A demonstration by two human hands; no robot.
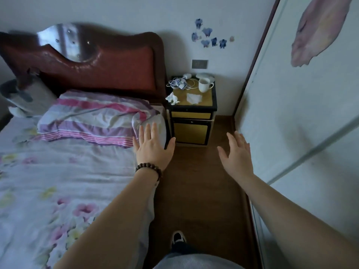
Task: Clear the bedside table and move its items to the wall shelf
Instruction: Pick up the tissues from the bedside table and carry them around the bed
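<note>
A small black and yellow bedside table (pixel 212 105) stands against the far wall beside the bed. On it are a white mug (pixel 204 84), a flat tissue (pixel 194 98), a crumpled tissue (pixel 172 98) at the left edge, a tangle of white cables with a charger (pixel 179 82), and a pale rounded object (pixel 205 76) at the back. My left hand (pixel 153 147), with a bead bracelet, is stretched out with fingers spread over the bed's edge. My right hand (pixel 238 154) is held out over the floor, fingers apart. Both hold nothing and are short of the table. No wall shelf is in view.
A bed (pixel 64 171) with a floral sheet, striped pillow (pixel 93 117) and red-brown headboard (pixel 97 61) fills the left. A white sliding wardrobe door (pixel 301 113) runs along the right. A narrow strip of wooden floor (pixel 200 191) leads to the table. My shoe (pixel 178 237) shows below.
</note>
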